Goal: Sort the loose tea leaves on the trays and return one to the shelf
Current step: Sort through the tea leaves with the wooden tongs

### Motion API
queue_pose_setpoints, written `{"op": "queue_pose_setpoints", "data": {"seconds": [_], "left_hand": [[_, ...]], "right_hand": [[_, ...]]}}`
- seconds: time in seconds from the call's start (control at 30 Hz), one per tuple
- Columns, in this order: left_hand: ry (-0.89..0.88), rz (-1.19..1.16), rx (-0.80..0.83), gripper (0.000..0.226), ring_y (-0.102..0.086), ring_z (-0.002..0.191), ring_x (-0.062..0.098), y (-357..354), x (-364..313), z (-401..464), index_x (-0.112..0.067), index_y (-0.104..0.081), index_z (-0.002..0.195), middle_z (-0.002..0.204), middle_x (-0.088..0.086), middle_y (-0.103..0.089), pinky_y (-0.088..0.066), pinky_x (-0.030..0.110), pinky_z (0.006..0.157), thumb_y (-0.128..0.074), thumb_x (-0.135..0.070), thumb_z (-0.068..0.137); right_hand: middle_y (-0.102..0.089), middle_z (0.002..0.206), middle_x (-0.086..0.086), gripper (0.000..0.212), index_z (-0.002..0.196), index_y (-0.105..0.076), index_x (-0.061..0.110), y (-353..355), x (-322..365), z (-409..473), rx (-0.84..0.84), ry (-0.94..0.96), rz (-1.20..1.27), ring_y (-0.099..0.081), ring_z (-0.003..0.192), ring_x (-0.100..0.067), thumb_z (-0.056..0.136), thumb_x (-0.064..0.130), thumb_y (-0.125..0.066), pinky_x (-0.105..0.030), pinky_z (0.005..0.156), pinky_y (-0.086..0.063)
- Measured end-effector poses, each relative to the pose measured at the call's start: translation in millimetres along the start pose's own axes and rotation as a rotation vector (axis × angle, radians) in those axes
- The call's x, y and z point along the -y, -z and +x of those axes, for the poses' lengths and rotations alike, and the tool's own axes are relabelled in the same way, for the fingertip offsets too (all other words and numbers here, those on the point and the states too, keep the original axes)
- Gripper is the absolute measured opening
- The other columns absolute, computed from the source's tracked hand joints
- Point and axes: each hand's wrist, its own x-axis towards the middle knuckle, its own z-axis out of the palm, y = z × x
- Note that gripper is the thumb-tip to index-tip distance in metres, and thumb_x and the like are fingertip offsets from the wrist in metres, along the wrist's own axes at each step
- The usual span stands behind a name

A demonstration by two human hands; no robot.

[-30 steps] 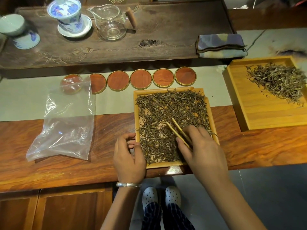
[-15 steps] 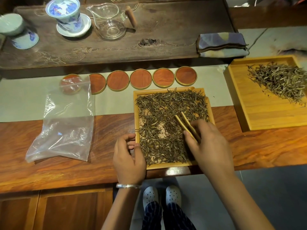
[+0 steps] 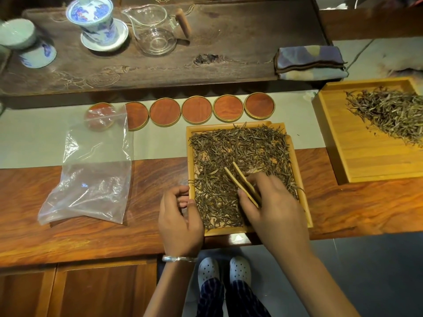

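Two hands at the near tray (image 3: 297,175) — right hand (image 3: 272,207) pinching tweezers (image 3: 240,181), left hand (image 3: 180,220) gripping its edge.

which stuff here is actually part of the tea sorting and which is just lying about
In use: near tray, its tea leaves, bamboo tongs in right hand, left hand, far tray.
Lying about: plastic bag, coasters, gaiwan, glass pitcher, folded cloth.

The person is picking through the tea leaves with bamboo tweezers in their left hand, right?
Not quite. The head view shows the bamboo tweezers pinched in the right hand, not the left. Their tips are down among the tea leaves in the near tray. The left hand only grips that tray's left edge.
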Motion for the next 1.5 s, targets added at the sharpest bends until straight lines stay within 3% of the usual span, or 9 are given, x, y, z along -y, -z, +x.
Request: {"op": "queue_pose_setpoints", "data": {"seconds": [0.27,0.5,0.63,0.8,1.03,1.37,1.5], "left_hand": [[-0.005,0.020,0.011,0.023,-0.054,0.083,-0.007,1,3,0,-0.025,-0.054,0.100,0.088,-0.016,-0.053,-0.036,0.000,0.071,-0.045,-0.024,0.079],[-0.013,0.032,0.002,0.023,-0.052,0.084,-0.014,0,2,0,-0.018,-0.057,0.100,0.089,-0.022,-0.051,-0.034,-0.002,0.072,-0.051,-0.010,0.079],[0.004,0.024,0.010,0.023,-0.052,0.081,-0.013,0,2,0,-0.018,-0.057,0.099,0.089,-0.022,-0.052,-0.035,-0.001,0.070,-0.050,-0.011,0.079],[0.004,0.028,0.015,0.023,-0.053,0.079,-0.010,0,2,0,-0.022,-0.056,0.099,0.088,-0.021,-0.052,-0.035,-0.001,0.069,-0.049,-0.013,0.079],[-0.013,0.039,0.016,0.023,-0.052,0.082,-0.014,0,3,1,-0.014,-0.058,0.099,0.088,-0.022,-0.051,-0.034,-0.003,0.070,-0.051,-0.010,0.078],[-0.006,0.021,0.025,0.024,-0.055,0.078,-0.004,1,5,1,-0.028,-0.053,0.099,0.088,-0.021,-0.054,-0.036,0.000,0.067,-0.042,-0.029,0.078],[-0.001,0.023,0.029,0.024,-0.054,0.082,-0.009,1,4,1,-0.026,-0.053,0.099,0.089,-0.023,-0.053,-0.037,-0.001,0.068,-0.041,-0.030,0.078]], "right_hand": [[-0.051,0.105,0.004,0.028,0.119,-0.046,0.025,-21,26,14,0.126,0.121,0.009,-0.058,0.080,-0.018,0.097,0.042,-0.041,-0.029,0.057,-0.040],[-0.055,0.091,0.004,0.026,0.111,-0.057,0.018,-4,12,8,-0.028,0.049,0.052,-0.055,0.063,-0.013,0.093,0.037,-0.055,-0.025,0.047,-0.042],[-0.053,0.087,0.005,0.025,0.107,-0.057,0.017,13,-22,15,-0.092,-0.077,-0.027,-0.049,0.066,-0.010,0.091,0.036,-0.057,-0.014,0.049,-0.028],[-0.061,0.093,-0.008,0.027,0.108,-0.057,0.013,21,-37,52,-0.216,-0.106,-0.107,-0.058,0.078,-0.027,0.092,0.035,-0.056,-0.027,0.056,-0.030],[-0.059,0.093,-0.008,0.026,0.107,-0.055,0.013,13,-37,51,-0.151,-0.096,-0.170,-0.059,0.077,-0.029,0.093,0.035,-0.053,-0.028,0.057,-0.033],[-0.059,0.104,-0.007,0.029,0.113,-0.055,0.014,6,-22,52,-0.118,-0.053,-0.140,-0.061,0.083,-0.029,0.094,0.036,-0.050,-0.031,0.057,-0.042],[-0.059,0.104,-0.006,0.029,0.114,-0.054,0.015,6,-20,46,-0.061,-0.054,-0.175,-0.062,0.080,-0.026,0.096,0.037,-0.048,-0.032,0.056,-0.046]]}}
